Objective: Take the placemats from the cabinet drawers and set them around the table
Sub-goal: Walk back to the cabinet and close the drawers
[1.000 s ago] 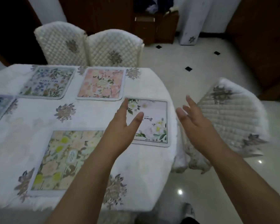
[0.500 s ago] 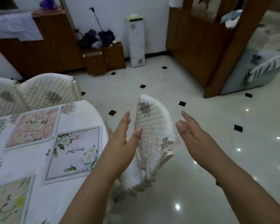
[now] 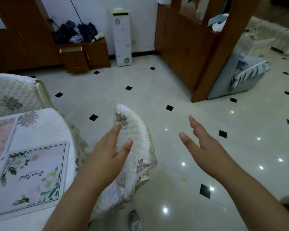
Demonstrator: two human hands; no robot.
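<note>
Left hand (image 3: 105, 152) out in front, empty, fingers (image 3: 114, 131) straight and loosely spread, thumb apart. Right hand (image 3: 203, 144) likewise: empty, fingers wide, palm turned inward toward the left. Both in the air, well apart, touching nothing.

Behind the left hand, a chair (image 3: 135, 144) in a white quilted cover, seen edge-on, just beside the bench (image 3: 45, 125). On the bench at lower left, over a white cloth, a white mat (image 3: 33, 177) with green leaves and script, flat near the rim. Just beyond it, a pink mat (image 3: 0, 137), cut off by the frame edge. Past the bench, a second chair (image 3: 12, 94) in the same cover.

Far across the tiled floor (image 3: 173, 84), against the wall, a low brown cabinet (image 3: 77, 62) with its top drawer (image 3: 70, 50) pulled out; inside too small to tell. Dark umbrellas (image 3: 75, 32) heaped on top of it. To its right a narrow white stand (image 3: 122, 37), then a wooden partition (image 3: 185, 47).
</note>
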